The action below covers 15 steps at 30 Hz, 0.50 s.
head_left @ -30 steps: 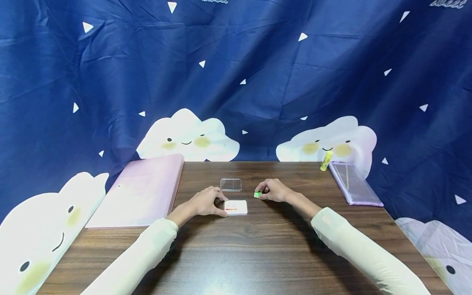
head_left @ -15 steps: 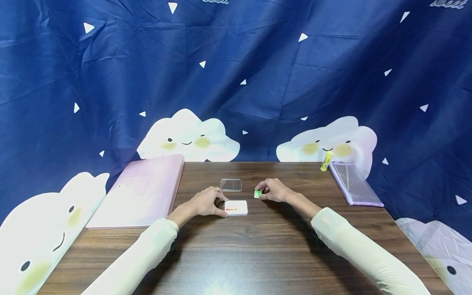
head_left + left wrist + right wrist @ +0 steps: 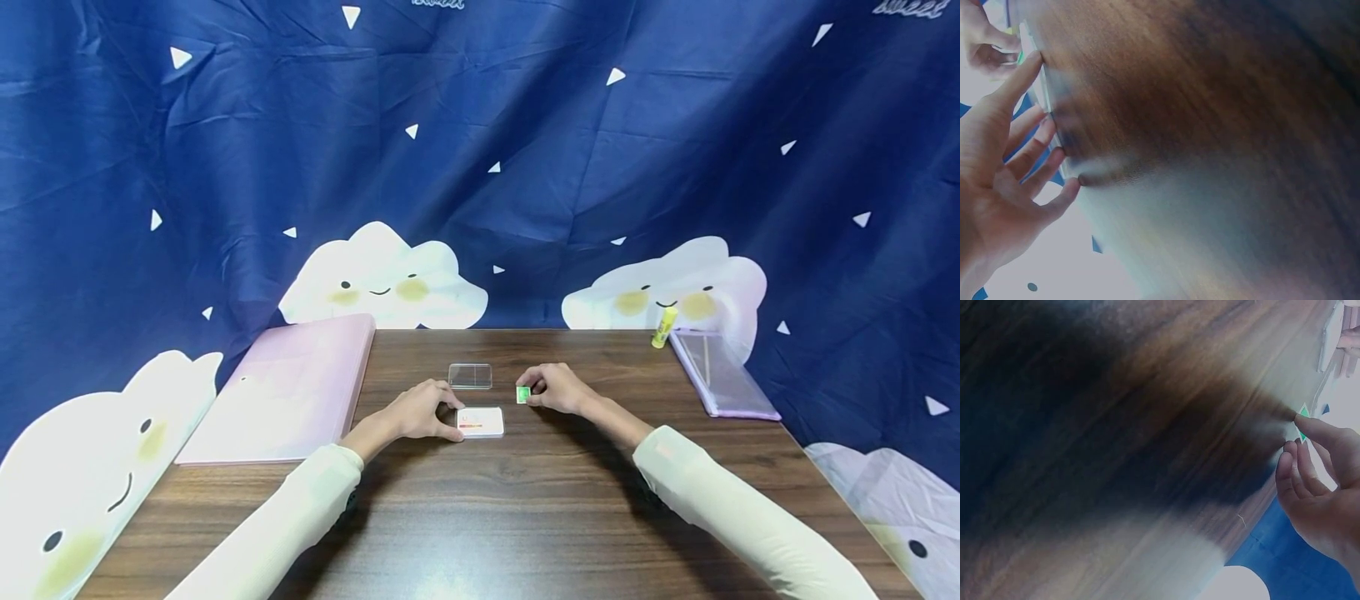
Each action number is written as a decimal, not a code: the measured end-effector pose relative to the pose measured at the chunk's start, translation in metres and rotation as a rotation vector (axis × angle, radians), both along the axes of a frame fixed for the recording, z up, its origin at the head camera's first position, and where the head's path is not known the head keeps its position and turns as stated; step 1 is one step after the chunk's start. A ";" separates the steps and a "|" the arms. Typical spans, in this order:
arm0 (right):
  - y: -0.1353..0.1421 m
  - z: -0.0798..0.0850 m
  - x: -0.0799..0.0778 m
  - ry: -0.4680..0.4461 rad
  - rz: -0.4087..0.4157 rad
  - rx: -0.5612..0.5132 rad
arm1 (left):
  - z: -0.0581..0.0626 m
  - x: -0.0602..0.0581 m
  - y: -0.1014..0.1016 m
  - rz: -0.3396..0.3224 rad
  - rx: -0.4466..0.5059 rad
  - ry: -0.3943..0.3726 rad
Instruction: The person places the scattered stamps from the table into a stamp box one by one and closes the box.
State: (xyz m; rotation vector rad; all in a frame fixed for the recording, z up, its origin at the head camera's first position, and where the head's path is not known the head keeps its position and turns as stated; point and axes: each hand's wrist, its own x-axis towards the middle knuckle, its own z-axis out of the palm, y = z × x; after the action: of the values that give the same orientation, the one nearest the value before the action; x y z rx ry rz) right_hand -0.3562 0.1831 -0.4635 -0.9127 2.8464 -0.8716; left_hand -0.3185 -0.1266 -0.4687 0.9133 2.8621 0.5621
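Observation:
In the head view my left hand [image 3: 418, 410] holds the left end of a flat, clear-rimmed case [image 3: 483, 422], thumb at its near corner and index finger at its far one. The case lies on the table, white inside with a bit of red-orange print. To its right, my right hand [image 3: 558, 388] pinches a small green square with a white border [image 3: 522, 395] between thumb and fingers, close over the wood. The right wrist view shows the green square [image 3: 1304, 422] standing on a corner by the thumb tip. Behind the case lies a clear plastic lid [image 3: 470, 377].
A large pale pink folder [image 3: 300, 392] covers the table's left side. At the back right stand a yellow glue stick [image 3: 663, 327] and a purple-edged clear pouch [image 3: 723, 375]. A blue curtain with clouds [image 3: 480, 167] hangs behind the brown wooden table [image 3: 480, 517].
The green square has turned slightly in my right fingers and shifted a touch to the left. My left hand and the case stay where they were.

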 end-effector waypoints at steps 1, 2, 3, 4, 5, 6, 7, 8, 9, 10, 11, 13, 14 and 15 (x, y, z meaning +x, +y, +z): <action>0.000 0.000 0.000 0.000 -0.003 -0.003 | 0.000 0.000 0.000 0.001 -0.001 0.002; 0.000 -0.001 0.000 0.001 -0.005 -0.006 | 0.000 0.000 0.000 0.002 0.000 0.002; -0.001 -0.001 0.000 0.001 -0.007 -0.009 | 0.000 0.000 0.000 0.003 -0.001 0.002; -0.001 -0.002 0.000 0.001 -0.009 -0.012 | 0.000 0.001 0.000 0.005 -0.001 0.001; -0.001 -0.002 0.000 0.001 -0.010 -0.018 | 0.000 0.001 0.000 0.006 -0.002 0.001; -0.001 -0.002 0.001 0.001 -0.012 -0.022 | 0.000 0.001 0.000 0.006 -0.001 0.001; -0.001 -0.002 0.001 0.003 -0.014 -0.027 | 0.000 0.001 0.000 0.006 -0.001 0.000; -0.001 -0.002 0.001 0.006 -0.015 -0.030 | 0.000 0.000 0.000 0.005 0.000 -0.001; -0.001 -0.002 0.001 0.007 -0.019 -0.032 | 0.000 0.000 0.000 0.005 -0.001 -0.001; -0.001 -0.002 0.002 0.008 -0.023 -0.033 | -0.001 0.000 0.000 0.004 0.000 -0.002; -0.002 -0.002 0.002 0.012 -0.026 -0.035 | -0.001 -0.001 -0.001 0.003 0.000 -0.003; -0.002 -0.002 0.002 0.022 -0.030 -0.037 | -0.001 -0.001 -0.001 0.003 0.001 -0.005; -0.002 -0.002 0.003 0.027 -0.031 -0.041 | 0.000 -0.001 -0.001 0.004 0.000 -0.005; -0.003 -0.002 0.003 0.027 -0.033 -0.046 | 0.000 0.000 -0.001 0.004 -0.003 -0.005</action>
State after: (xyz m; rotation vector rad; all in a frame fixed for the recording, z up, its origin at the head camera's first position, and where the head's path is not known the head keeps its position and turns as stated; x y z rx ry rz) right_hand -0.3532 0.1804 -0.4659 -0.8922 2.8835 -0.9395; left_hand -0.3190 -0.1275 -0.4688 0.9040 2.8601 0.5603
